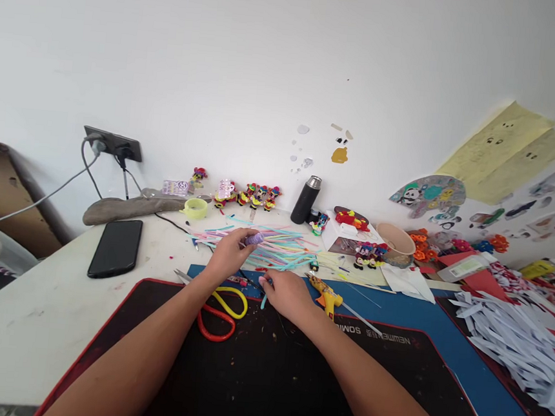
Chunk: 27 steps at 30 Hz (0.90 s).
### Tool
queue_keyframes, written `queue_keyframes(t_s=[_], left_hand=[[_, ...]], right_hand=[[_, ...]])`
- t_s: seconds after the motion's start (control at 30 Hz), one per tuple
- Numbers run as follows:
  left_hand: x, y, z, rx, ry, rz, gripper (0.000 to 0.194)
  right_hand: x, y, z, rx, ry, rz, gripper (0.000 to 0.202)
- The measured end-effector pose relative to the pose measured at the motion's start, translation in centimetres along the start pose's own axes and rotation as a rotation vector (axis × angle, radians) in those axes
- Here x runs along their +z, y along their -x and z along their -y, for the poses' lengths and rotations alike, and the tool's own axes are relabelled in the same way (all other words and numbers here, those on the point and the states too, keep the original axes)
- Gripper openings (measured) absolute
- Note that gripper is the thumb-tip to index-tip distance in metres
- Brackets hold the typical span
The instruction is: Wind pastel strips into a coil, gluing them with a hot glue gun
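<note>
My left hand is over the pastel pipe cleaners, closed on a small lilac ribbed coil that looks like wound pipe cleaner. Nearer to me, my right hand pinches thumb and fingers together. A short light-blue piece of pipe cleaner pokes out below its fingertips. Scissors with one red and one yellow handle lie beside my left forearm, blades partly hidden under it. Right of my right hand rests a yellow glue gun with a glue stick in its back.
A black mat lies in front of me. A phone is on the left. Along the wall stand a black thermos, several small colourful figures and green tape. White paper strips are piled at right.
</note>
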State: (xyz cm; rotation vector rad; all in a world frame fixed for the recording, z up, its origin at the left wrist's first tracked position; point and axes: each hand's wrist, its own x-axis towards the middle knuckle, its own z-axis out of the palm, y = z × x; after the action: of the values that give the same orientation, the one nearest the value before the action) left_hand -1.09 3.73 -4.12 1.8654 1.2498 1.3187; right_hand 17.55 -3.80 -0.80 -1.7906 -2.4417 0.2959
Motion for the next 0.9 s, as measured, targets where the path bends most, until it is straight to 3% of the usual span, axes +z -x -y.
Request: queue_keyframes(t_s=[0.33,0.47,0.57,0.7,0.9], left_hand=[[0.5,0.4,-0.4,0.009,0.033,0.029,0.032],[0.3,0.3,-0.8,-0.106,0.163,0.1,0.037],[-0.2,0.2,-1.6,-0.239,0.427,0.217,0.044],[-0.9,0.5,-3.3,-0.304,0.727,0.407,0.04],[-0.4,1.9,-5.2,-0.268,0.732,0.868,0.033]], right_hand=[[1.8,-1.5,-2.5,0.122,-0.636,-0.168,0.042],[2.2,-2.4,-3.2,0.192,-0.938,-0.193,0.045],[2.2,-2.5,-3.3,0.242,-1.15,-0.187,0.047],[1.7,-2.1,-2.7,0.245,-1.364,-0.185,0.044],[0.3,-2.0,-1.8,0.235,-1.479,-0.241,0.044]])
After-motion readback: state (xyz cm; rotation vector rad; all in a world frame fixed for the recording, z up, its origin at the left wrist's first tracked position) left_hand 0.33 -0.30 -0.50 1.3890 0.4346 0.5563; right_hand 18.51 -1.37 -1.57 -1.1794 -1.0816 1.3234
